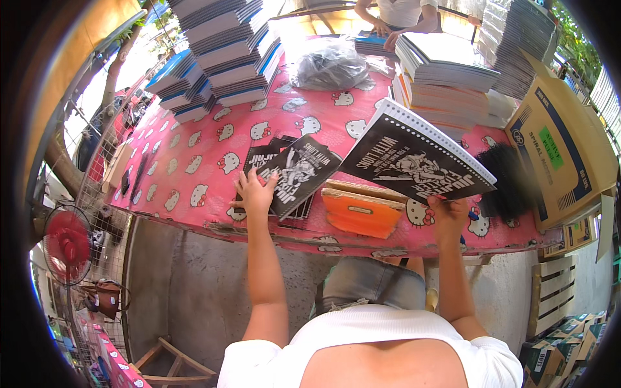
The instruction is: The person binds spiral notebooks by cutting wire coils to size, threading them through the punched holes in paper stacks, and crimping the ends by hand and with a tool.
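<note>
Your left hand (253,193) lies flat, fingers spread, on a loose black cover (299,169) atop a small stack at the pink tabletop's (194,155) near edge, pressing rather than pinching. Just right sits an orange block (359,211). Your right hand (447,215) pinches the lower corner of a black booklet (414,158), tilted up over the block, beside black spirals (508,181). You look mid-assembly; next, slide that cover free with your fingertips.
</note>
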Demonstrator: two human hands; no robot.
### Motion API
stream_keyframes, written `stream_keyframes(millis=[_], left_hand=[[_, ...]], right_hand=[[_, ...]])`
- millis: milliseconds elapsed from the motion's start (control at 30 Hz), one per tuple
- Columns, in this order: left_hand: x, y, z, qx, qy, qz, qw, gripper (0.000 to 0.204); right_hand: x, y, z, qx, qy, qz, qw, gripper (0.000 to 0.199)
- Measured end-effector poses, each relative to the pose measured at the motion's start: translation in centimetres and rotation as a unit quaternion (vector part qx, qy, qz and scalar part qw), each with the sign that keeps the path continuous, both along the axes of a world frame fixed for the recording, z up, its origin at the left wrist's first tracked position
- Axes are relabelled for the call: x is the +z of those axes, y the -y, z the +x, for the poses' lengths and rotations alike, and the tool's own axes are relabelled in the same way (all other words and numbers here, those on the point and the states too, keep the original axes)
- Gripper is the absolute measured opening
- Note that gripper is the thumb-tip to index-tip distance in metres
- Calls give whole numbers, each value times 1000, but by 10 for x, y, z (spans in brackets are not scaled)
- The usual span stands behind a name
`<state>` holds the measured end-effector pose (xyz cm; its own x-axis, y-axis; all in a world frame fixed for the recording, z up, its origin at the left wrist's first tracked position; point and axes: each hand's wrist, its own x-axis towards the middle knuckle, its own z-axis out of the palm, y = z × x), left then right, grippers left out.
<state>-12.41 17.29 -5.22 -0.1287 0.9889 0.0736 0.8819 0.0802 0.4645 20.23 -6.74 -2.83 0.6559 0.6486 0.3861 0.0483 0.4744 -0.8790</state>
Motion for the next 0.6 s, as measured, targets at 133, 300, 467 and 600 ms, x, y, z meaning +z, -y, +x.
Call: stream_keyframes(millis=[133, 300, 467, 600], left_hand=[[-30, -16, -32, 58, 89, 151, 983, 67], [2, -3, -10, 185, -20, 119, 975, 66], [84, 47, 43, -172, 352, 210, 896, 70], [95, 95, 91, -266, 594, 0, 759, 58]], right_hand=[[-16, -9, -10, -33, -18, -2, 999, 34], [-29, -6, -8, -12, 33, -69, 997, 33], [-52, 6, -9, 9, 145, -240, 960, 35], [-49, 13, -12, 54, 221, -225, 948, 50]])
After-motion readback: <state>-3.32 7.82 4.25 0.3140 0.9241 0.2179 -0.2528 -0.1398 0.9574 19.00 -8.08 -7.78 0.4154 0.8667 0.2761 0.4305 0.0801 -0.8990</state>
